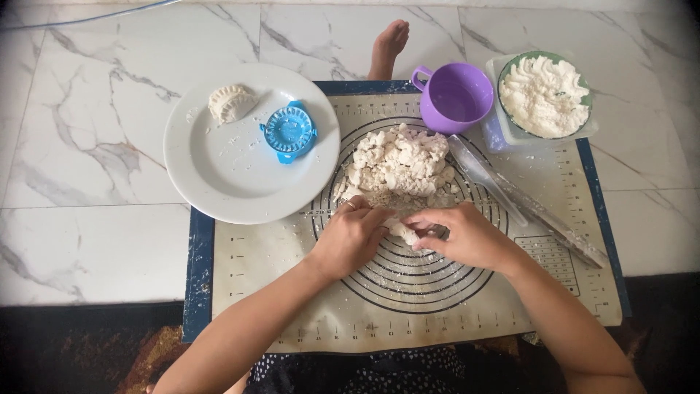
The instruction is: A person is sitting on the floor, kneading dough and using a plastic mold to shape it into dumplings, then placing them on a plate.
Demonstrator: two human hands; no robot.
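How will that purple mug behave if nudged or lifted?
The purple mug looks like thin plastic and seems empty, so probably light and easy to slide. It stands upright on the mat, broad for its height, so tipping seems unlikely. Its side handle should give a firm hold.

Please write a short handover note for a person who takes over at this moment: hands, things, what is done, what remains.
Left hand and right hand: together pinching a small dough piece over the baking mat.
Dough pile: crumbly, on the mat just beyond the hands.
White plate: holds one shaped dumpling and the blue dumpling press.
Filling bowl, purple cup, rolling pin: to the right.
Done: one dumpling. Left: most of the dough.
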